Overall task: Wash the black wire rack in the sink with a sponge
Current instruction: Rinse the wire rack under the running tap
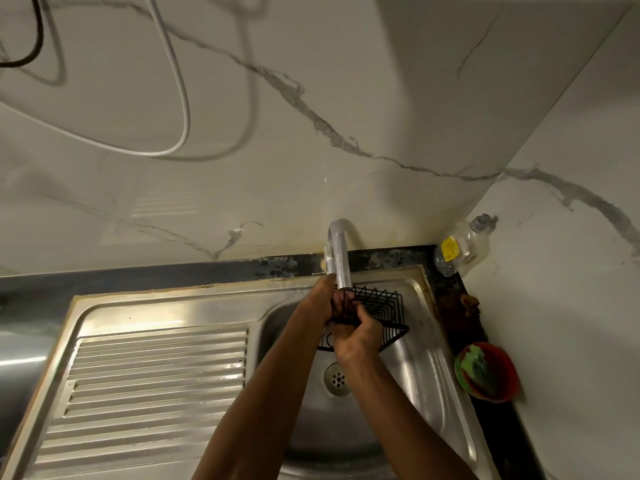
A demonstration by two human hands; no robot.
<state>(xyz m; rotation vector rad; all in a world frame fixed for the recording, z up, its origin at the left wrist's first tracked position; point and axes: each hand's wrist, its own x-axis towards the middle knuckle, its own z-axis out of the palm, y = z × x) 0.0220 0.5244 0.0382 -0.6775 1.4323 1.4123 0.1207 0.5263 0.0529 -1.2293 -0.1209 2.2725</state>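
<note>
Steel sink (429, 368) fills the near view, its drain (336, 378) at six o'clock from the black wire rack (379, 315), which both hands hold over the basin under the tap (340, 254). Right hand (360, 336) curls around the rack's near edge, and left hand (320, 301) grips its left side. Farther off, at three o'clock, a red bowl (498, 375) holds a green sponge (476, 367); a clear bottle (460, 247) stands in the corner at one o'clock.

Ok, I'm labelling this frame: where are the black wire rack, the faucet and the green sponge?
black wire rack (384, 306): head view, on its wire grid.
faucet (341, 258): head view, on the spout.
green sponge (476, 367): head view, on its top, inside the red bowl (509, 375).
</note>
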